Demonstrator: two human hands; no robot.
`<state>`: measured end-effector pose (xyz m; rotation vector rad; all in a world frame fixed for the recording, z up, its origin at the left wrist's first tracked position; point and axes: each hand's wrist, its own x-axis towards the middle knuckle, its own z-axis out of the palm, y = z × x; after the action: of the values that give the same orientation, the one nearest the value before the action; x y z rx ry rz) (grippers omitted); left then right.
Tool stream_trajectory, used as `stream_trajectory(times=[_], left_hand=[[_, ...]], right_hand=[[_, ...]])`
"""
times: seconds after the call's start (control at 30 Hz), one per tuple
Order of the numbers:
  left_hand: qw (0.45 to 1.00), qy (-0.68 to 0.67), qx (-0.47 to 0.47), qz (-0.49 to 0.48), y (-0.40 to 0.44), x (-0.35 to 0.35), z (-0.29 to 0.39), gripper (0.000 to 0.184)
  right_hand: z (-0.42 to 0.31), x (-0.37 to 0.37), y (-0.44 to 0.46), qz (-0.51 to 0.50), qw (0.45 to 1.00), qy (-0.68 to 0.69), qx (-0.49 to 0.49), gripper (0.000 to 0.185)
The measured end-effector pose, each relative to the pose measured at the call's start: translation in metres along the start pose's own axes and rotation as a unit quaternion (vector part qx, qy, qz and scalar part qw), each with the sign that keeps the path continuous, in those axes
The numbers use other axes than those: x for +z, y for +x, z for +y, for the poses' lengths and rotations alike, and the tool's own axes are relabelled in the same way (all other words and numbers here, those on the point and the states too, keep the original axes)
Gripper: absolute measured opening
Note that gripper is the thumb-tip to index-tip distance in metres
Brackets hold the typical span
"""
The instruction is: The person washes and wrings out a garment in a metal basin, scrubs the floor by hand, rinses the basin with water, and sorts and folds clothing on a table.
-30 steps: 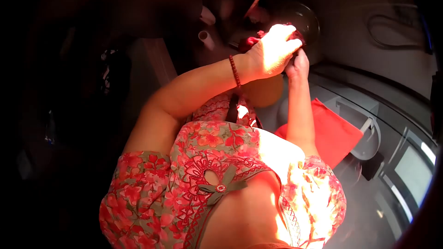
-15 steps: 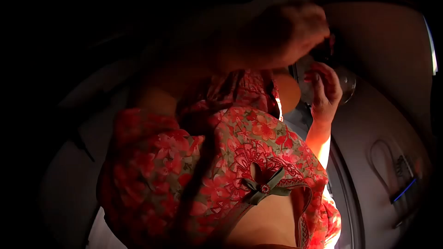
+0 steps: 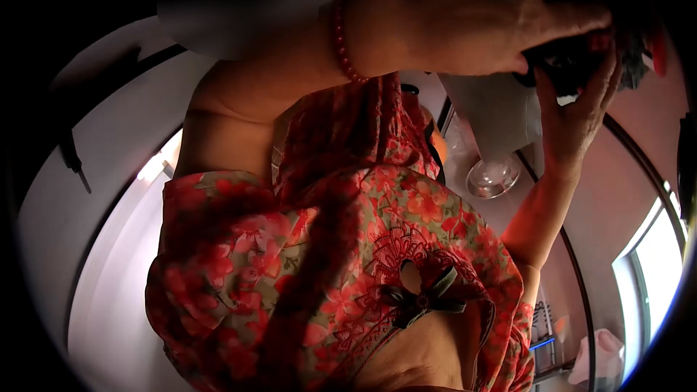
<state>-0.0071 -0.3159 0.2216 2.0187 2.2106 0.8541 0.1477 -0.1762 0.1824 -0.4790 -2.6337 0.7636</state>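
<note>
My left hand [image 3: 501, 25], with a red bead bracelet [image 3: 338, 36] at the wrist, reaches across to the upper right. Its fingers and thumb lie over a black object [image 3: 552, 65] with small red bits, whose kind I cannot make out in the dark. My right hand [image 3: 581, 112] comes up from below, thumb and fingers curved around the same object. Part of that object is hidden behind the fingers, and its far end runs into shadow beside a red strip [image 3: 658, 54].
Below the hands, a clear rounded glass piece [image 3: 494, 176] sits by a pale tapering shape [image 3: 488, 112]. My red floral dress [image 3: 348, 247] fills the middle. A bright window [image 3: 653, 268] is at the right, with pink cloth [image 3: 599, 356] and a rack with a blue strip [image 3: 541, 344] nearby.
Both hands have moved up and to the right and come together at the black object. Before, they were apart, my right hand's fingers curled. The view has tilted and brightened.
</note>
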Motion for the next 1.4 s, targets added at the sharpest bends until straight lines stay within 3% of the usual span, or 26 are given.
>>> stream_trajectory(times=[0.07,0.13,0.2,0.27,0.3,0.33,0.43,0.5,0.53,0.6,0.63,0.83,0.9,1.0,1.07,1.1,1.17,1.2,1.23,1.3,1.4], left_hand=[[0.998,0.068,0.001,0.003,-0.016,0.002,0.001,0.076],[0.997,-0.04,0.04,0.046,-0.021,0.007,-0.001,0.075],[0.995,0.025,0.031,0.091,-0.014,0.016,0.007,0.065],[0.995,-0.045,-0.001,0.088,-0.009,0.021,0.014,0.051],[0.995,0.011,0.0,0.097,-0.009,0.021,0.016,0.038],[0.995,0.012,0.0,0.098,-0.009,0.022,0.015,0.038],[0.992,-0.084,0.016,0.088,-0.004,0.025,0.015,0.03],[0.991,0.069,0.064,0.09,0.015,0.041,0.014,0.012],[0.995,0.082,0.024,0.053,0.002,0.052,0.025,0.017],[0.995,0.072,0.058,0.031,0.042,0.065,0.022,0.02],[0.995,0.087,0.031,0.029,0.034,0.066,0.027,0.019],[0.998,0.052,0.035,-0.029,0.067,0.049,0.039,0.029],[0.995,-0.01,-0.047,-0.087,0.088,0.041,0.048,0.038],[0.991,0.013,-0.096,-0.088,0.107,0.041,0.05,0.045],[0.989,0.047,-0.102,-0.101,0.113,0.031,0.049,0.04],[0.991,0.075,-0.091,-0.064,0.122,0.021,0.05,0.038],[0.991,0.108,-0.073,-0.011,0.133,0.013,0.056,0.031],[0.988,0.118,-0.093,-0.046,0.14,0.01,0.052,0.032],[0.981,0.147,-0.104,-0.071,0.142,0.014,0.044,0.038],[0.963,0.155,-0.155,-0.156,0.144,0.024,0.033,0.057],[0.95,0.155,-0.154,-0.223,0.149,0.045,0.015,0.065]], right_hand=[[-0.003,0.003,-0.012,0.004,0.999,0.018,0.029,0.093],[-0.008,0.005,-0.017,0.003,0.999,-0.019,0.036,0.092],[-0.01,-0.002,-0.021,0.002,0.997,-0.021,0.07,0.09],[-0.01,0.001,-0.018,0.004,0.997,-0.015,0.078,0.086],[-0.011,0.001,-0.017,0.016,0.997,-0.026,0.07,0.081],[-0.011,0.002,-0.017,0.027,0.997,-0.037,0.062,0.077],[0.006,0.003,-0.018,0.005,0.997,0.002,0.07,0.062],[0.029,0.005,-0.018,0.018,0.999,-0.008,0.035,0.056],[0.041,0.001,-0.015,0.018,1.0,0.0,-0.003,0.051],[0.062,-0.025,0.001,0.051,0.998,-0.027,-0.011,0.049],[0.073,-0.033,0.003,0.057,0.998,-0.024,-0.009,0.049],[0.079,-0.047,0.0,-0.01,0.996,0.063,0.059,0.05],[0.082,-0.059,0.005,-0.015,0.992,0.094,0.085,0.048],[0.088,-0.074,0.016,-0.031,0.988,0.129,0.085,0.045],[0.082,-0.08,0.022,-0.015,0.985,0.148,0.091,0.043],[0.086,-0.085,0.02,-0.008,0.977,0.184,0.106,0.048],[0.092,-0.101,0.031,0.033,0.985,0.136,0.099,0.053],[0.102,-0.105,0.036,0.065,0.989,0.09,0.096,0.058],[0.124,-0.101,0.047,0.023,0.994,-0.018,0.103,0.068],[0.146,-0.091,0.047,0.012,0.993,-0.037,0.107,0.07],[0.159,-0.083,0.053,-0.042,0.989,-0.048,0.135,0.075]])
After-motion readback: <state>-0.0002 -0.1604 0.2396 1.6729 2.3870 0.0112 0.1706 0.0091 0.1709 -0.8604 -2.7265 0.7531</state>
